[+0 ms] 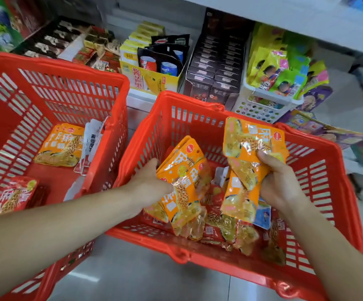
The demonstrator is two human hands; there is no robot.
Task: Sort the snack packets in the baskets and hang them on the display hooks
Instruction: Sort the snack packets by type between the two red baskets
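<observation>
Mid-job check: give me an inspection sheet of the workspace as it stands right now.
Surface: grey tiled floor, two red baskets on it.
Job's things: right basket holds a pile of orange and red packets; left basket holds an orange packet, a red packet and white packets.
Clutter: blue packet mixed into the right basket.
Grippers: left hand grips an orange stack; right hand grips orange packets.
Cables: nothing seen.
Surroundings: low shelf with boxed goods and a white bin; display hooks not in view.
</observation>
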